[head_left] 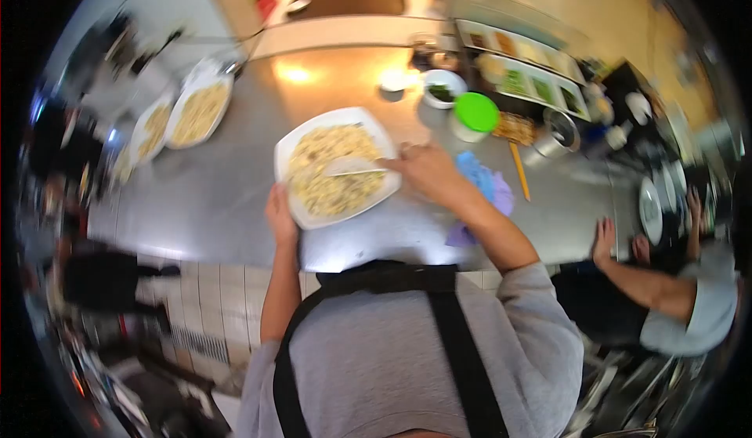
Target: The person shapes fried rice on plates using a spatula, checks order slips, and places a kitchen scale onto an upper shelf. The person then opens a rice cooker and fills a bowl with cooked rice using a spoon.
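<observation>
Warm yellow light falls on the far end of the tabletop, where bright glare spots bounce off the metal; nearer, the surface looks cooler and greyer, with a whitish sheen along its front edge. The plate is well lit but soft in detail. Strong fisheye distortion curves everything, the corners go black, and the left side smears into blur.

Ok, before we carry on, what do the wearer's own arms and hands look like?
The left hand and right hand are bare, with no gloves visible. The forearms are uncovered below short grey sleeves. Black straps cross the grey shirt.
</observation>
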`<action>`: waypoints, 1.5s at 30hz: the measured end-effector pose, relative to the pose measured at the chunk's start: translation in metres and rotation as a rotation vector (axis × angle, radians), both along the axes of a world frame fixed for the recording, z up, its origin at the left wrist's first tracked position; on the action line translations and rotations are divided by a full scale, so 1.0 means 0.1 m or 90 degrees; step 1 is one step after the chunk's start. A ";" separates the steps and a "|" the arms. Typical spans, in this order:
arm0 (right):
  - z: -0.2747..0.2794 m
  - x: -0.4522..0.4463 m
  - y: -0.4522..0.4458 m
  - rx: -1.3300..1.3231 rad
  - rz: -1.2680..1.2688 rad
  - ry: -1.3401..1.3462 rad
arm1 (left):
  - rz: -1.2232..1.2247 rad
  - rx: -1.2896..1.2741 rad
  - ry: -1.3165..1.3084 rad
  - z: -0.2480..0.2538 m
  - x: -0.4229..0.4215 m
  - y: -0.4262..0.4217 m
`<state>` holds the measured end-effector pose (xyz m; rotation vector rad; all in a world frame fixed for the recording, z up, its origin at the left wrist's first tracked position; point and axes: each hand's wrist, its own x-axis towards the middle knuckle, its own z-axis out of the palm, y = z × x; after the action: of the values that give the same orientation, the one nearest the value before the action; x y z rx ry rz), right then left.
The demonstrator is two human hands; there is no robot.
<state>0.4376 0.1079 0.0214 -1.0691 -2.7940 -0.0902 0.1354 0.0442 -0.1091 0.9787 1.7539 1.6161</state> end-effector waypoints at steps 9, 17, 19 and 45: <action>-0.30 0.50 -0.36 -0.052 -0.072 0.203 | -0.091 0.043 -0.069 0.08 0.01 -0.01; 0.43 1.57 -0.39 0.201 -0.599 0.299 | -0.070 -0.008 0.023 0.18 0.00 -0.08; 0.26 2.12 -0.22 0.272 -0.707 0.148 | 0.026 0.000 0.066 -0.06 -0.05 -0.02; -0.27 1.36 -0.53 -0.133 -0.366 -0.018 | -0.028 0.052 -0.032 0.17 0.06 -0.07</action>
<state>0.5734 0.0550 -0.0059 -1.9024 -2.4656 0.1289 0.1414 0.0376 -0.0923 0.9978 1.6332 1.6824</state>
